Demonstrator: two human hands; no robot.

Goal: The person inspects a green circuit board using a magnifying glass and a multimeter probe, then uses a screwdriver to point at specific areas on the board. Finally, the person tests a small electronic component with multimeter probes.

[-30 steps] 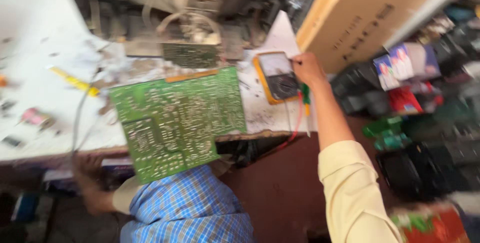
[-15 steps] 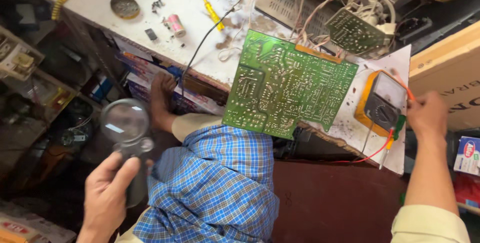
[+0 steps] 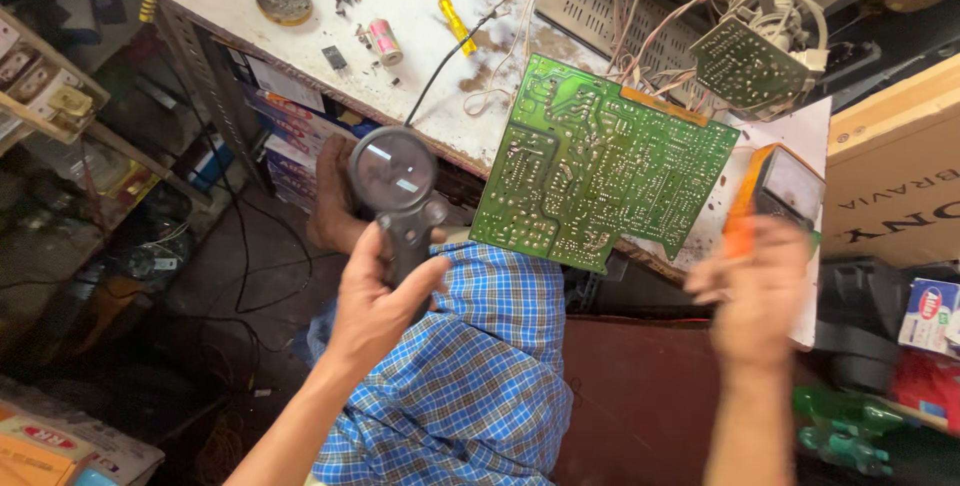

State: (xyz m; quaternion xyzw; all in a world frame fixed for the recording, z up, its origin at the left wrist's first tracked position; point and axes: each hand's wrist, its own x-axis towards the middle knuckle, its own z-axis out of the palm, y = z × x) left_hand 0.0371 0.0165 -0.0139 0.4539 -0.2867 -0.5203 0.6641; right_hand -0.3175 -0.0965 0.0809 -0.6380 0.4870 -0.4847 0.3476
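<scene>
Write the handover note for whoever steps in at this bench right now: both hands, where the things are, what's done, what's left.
Left hand: gripping the handle of a round black magnifier, held over the lap, short of the board.
Right hand: blurred, near the orange multimeter; whether it holds anything cannot be told.
Green circuit board: solder side up, overhanging the white bench edge, wires attached.
Done: magnifier in hand.
Left: lens not yet over the board.

A large brown cardboard box [image 3: 895, 171] stands at the right edge, dark lettering on its side. Below it sits a small white, blue and red carton [image 3: 930, 316]. An orange-cased meter [image 3: 775, 191] shows a grey rectangular screen. Orange-yellow packets [image 3: 50, 451] lie bottom left.
</scene>
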